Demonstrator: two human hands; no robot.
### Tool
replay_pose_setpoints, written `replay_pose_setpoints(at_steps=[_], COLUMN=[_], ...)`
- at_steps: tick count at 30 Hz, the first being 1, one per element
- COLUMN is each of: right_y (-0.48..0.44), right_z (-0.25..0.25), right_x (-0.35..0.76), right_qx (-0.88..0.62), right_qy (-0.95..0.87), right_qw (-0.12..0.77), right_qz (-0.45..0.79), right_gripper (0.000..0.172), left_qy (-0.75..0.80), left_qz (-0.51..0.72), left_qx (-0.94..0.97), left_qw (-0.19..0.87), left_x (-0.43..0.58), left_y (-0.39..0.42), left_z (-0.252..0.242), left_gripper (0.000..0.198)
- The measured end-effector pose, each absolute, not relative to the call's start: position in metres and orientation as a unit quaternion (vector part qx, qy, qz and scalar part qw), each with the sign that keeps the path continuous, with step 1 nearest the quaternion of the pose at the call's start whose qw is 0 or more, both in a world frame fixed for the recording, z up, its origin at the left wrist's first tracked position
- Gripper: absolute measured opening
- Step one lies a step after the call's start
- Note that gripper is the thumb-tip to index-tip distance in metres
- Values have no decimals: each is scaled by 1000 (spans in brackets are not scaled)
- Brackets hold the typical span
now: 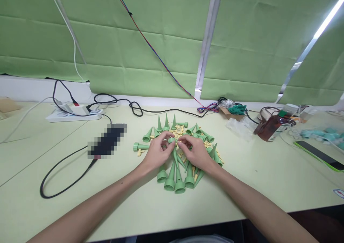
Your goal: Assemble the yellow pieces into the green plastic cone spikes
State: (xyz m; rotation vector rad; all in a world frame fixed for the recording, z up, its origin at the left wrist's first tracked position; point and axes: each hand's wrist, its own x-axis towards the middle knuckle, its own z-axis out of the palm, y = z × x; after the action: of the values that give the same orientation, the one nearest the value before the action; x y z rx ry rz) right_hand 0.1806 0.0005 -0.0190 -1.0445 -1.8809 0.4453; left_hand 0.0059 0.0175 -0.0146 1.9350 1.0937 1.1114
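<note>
A heap of green plastic cone spikes (pixel 176 171) and small yellow plastic pieces (pixel 177 131) lies on the pale green table (pixel 255 178). Both hands rest over the middle of the heap. My left hand (pixel 157 151) pinches one green cone spike (pixel 172 141) by its wide end, fingers curled around it. My right hand (pixel 196 151) has its fingertips pinched together right beside that wide end; a small piece may be between them, but it is too small to make out.
A white power strip (pixel 75 113) with black cables (pixel 64 178) sits at the back left. A blurred dark device (pixel 107 141) lies left of the heap. At the right are a brown bottle (pixel 271 126), plastic bags, teal parts and a phone (pixel 319 155).
</note>
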Motion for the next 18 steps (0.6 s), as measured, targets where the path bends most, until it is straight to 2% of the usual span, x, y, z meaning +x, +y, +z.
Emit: replay_pose_setpoints(at_steps=[9,18], right_y=[1,0], right_z=[-19,-18], right_x=[181,180], right_qx=[-426,-423], right_qy=[-758,-758], right_qw=[460,461], right_qz=[183,184], right_gripper=[15,16], left_qy=[415,421], left_qz=[405,408], left_qx=[740,738], left_qw=[340,332], left_x=[7,8], left_y=[16,15], left_z=[-15,-15], left_gripper=[43,38])
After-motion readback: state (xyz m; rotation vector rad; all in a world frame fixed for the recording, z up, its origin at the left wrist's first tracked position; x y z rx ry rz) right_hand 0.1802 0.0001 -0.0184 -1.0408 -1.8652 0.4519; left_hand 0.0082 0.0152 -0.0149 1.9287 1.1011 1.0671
